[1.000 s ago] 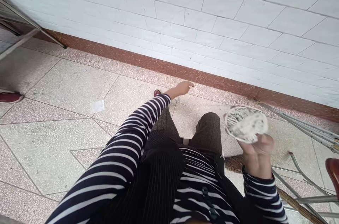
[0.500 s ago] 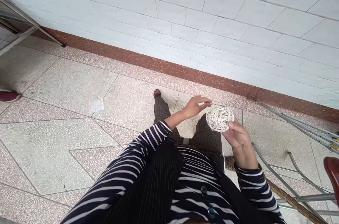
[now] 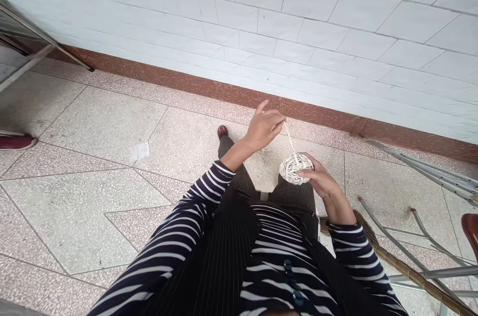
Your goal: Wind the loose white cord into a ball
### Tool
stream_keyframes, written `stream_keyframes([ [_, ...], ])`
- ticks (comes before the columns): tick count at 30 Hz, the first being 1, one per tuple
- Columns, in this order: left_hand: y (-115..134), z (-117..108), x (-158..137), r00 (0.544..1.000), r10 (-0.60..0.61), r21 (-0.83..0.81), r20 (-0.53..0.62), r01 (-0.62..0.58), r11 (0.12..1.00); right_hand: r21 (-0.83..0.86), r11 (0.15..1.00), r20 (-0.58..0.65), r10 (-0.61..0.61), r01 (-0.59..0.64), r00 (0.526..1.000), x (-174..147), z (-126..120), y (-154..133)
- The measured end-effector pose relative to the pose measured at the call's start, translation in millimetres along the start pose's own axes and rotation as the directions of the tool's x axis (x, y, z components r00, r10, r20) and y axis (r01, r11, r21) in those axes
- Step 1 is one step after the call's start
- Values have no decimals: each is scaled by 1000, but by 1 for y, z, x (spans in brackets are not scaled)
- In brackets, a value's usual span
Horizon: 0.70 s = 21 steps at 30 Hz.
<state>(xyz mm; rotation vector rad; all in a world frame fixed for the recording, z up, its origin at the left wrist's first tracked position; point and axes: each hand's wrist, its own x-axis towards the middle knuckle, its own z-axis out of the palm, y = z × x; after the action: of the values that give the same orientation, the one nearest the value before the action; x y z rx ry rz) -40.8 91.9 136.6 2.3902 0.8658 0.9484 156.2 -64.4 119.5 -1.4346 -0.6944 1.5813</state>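
Note:
A pale, off-white ball of cord point(image 3: 289, 170) is gripped in my right hand point(image 3: 324, 182), with the thumb across its near side and the fingers behind. From the ball a strand of cord point(image 3: 290, 140) runs up and left, drawn taut. Its upper end is pinched between the thumb and fingertips of my left hand point(image 3: 263, 128), whose little finger sticks out. The left hand is above and left of the ball, apart from it. Both hands are in front of my body, over my legs.
A white tiled wall point(image 3: 261, 32) with a reddish-brown skirting point(image 3: 209, 91) runs across ahead. Folded metal legs point(image 3: 414, 161) lean at the right, near a chair's metal frame point(image 3: 396, 241) and a straw broom point(image 3: 407, 276). At the left stands a metal-legged table point(image 3: 56, 42); white paper point(image 3: 140, 152) lies on the floor.
My left hand has risen and moved left, drawing the strand out from the ball. My right hand has shifted left with the ball, which has turned.

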Motion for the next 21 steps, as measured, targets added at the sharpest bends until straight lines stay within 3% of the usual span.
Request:
stream_keyframes([
  [4,-7,-3,-11,993,-95,45,73,92,995,-22,1000,-126,-24,21,992,5,-6,1],
  [7,-20,5,-25,962,-202,26,181,201,979,-51,995,-263,-91,81,961,11,-14,4],
  [9,-29,12,-34,912,-303,-68,277,333,940,-112,982,-326,-178,149,928,15,-20,6],
  [11,-35,17,-43,840,-371,-245,395,486,839,-202,960,-349,-256,194,901,18,-27,7],
  [13,-36,17,-47,802,-358,-463,477,576,674,-357,913,-338,-325,199,883,19,-32,5],
  [15,-31,12,-46,818,-318,-643,479,574,507,-541,821,-298,-388,180,872,20,-35,4],
  [17,-23,7,-39,842,-320,-741,434,536,405,-652,739,-233,-411,172,882,21,-36,4],
  [19,-16,3,-31,851,-351,-765,391,512,391,-661,730,-153,-354,171,923,22,-33,7],
  [21,-13,5,-24,858,-385,-745,340,496,446,-584,799,-64,-221,144,973,23,-28,11],
])
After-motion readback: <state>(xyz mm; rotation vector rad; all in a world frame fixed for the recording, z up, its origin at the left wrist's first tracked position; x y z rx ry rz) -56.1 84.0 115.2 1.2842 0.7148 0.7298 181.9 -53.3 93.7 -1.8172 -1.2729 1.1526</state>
